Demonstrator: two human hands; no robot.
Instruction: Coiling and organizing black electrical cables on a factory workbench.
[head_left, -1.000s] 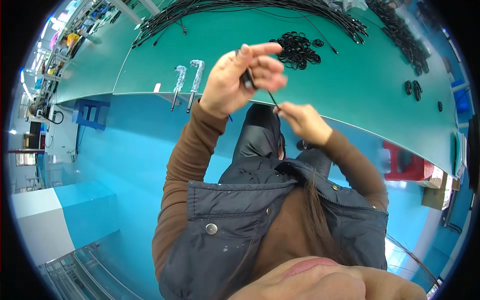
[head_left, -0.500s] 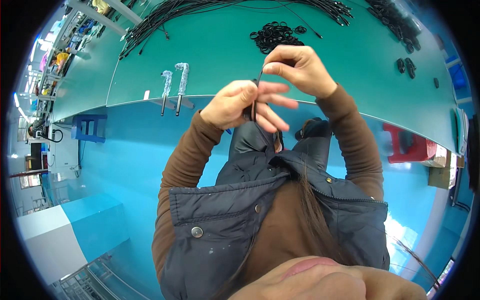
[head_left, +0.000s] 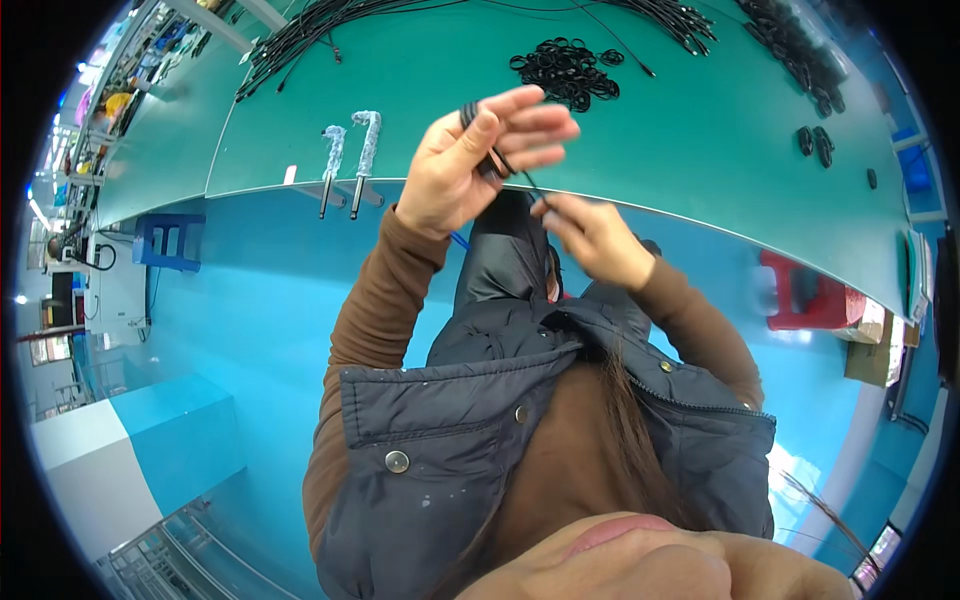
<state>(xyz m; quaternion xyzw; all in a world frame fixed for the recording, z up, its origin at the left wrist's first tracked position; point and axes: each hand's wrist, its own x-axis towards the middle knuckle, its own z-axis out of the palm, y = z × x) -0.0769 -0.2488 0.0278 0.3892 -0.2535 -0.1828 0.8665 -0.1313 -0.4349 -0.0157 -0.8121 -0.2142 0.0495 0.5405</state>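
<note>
A thin black cable [head_left: 530, 182] is looped around my left hand [head_left: 448, 168], which is raised at the bench's front edge. The fingers of that hand are stretched out, and its thumb lies by the loops. A darker, thicker black part shows in the palm, too blurred to name. Lower and to the right, my right hand [head_left: 600, 240] pinches the cable's free length between thumb and fingers. The cable runs taut between both hands. Beyond them on the green bench [head_left: 430, 90] lies a pile of small black rings [head_left: 568, 75].
Long black cables [head_left: 350, 28] lie along the bench's far side. Two wrapped rods [head_left: 365, 150] stick out over its front edge at left. Coiled black cables [head_left: 822, 145] are at right. A red stool [head_left: 800, 295] and a blue stool [head_left: 170, 243] stand on the floor.
My right hand has swung down from above the left hand to its lower right, pulling the cable along. My left hand has risen and tilted upward.
</note>
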